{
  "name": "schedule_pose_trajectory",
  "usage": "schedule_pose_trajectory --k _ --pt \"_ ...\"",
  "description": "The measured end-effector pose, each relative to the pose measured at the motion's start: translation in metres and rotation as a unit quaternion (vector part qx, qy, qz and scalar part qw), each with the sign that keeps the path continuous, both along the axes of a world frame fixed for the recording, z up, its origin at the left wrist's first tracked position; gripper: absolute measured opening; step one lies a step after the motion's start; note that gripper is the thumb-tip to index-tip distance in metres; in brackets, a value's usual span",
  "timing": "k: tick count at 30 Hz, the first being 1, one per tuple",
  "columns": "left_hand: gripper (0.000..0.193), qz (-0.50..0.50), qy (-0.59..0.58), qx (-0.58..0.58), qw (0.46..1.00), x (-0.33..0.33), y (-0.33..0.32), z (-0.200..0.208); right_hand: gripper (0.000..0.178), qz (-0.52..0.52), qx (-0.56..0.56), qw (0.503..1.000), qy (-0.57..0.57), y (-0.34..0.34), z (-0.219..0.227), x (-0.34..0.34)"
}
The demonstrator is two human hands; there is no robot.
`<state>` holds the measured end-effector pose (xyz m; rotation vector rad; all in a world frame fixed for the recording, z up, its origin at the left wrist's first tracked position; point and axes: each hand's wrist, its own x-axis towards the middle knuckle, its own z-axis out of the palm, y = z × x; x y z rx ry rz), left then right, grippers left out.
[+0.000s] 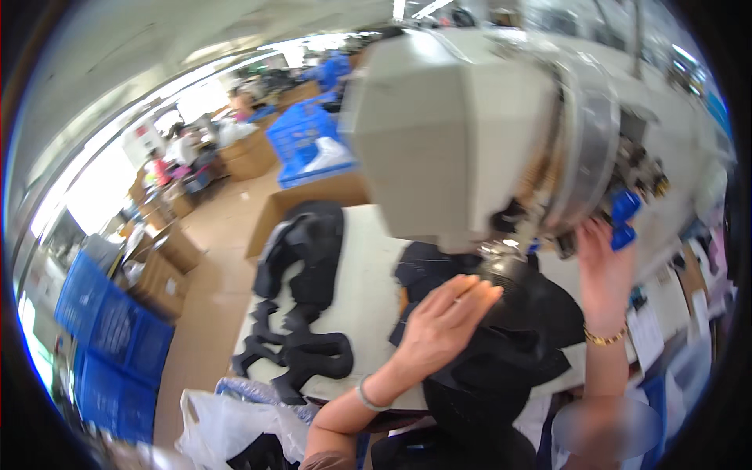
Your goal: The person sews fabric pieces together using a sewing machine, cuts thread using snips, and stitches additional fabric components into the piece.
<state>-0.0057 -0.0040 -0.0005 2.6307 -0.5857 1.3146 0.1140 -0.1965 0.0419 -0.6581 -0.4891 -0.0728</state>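
Some black material (544, 309) beneath and right of left hand (449, 319)

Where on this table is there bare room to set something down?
A strip of white tabletop lies bare between the black pieces on the left and the black material beneath the left hand. Below the machine head it is crowded, the right hand close by.

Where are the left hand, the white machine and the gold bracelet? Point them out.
Left hand (443, 321): head view, back of the hand.
White machine (415, 137): head view, pale housing.
Gold bracelet (605, 341): head view, middle of its band.
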Motion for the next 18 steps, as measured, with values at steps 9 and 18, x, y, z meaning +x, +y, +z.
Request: schedule_pose_trajectory --k 9,18 --pt "0.051 -0.01 0.096 -0.056 0.994 -0.014 -0.017 -0.009 0.024 0.073 -0.153 0.983 -0.072 -0.041 0.018 0.002" --pt "0.021 0.036 0.019 -0.397 0.917 -0.026 -0.012 -0.039 0.024 -0.383 -0.841 0.347 -0.157 -0.157 -0.154 -0.07"
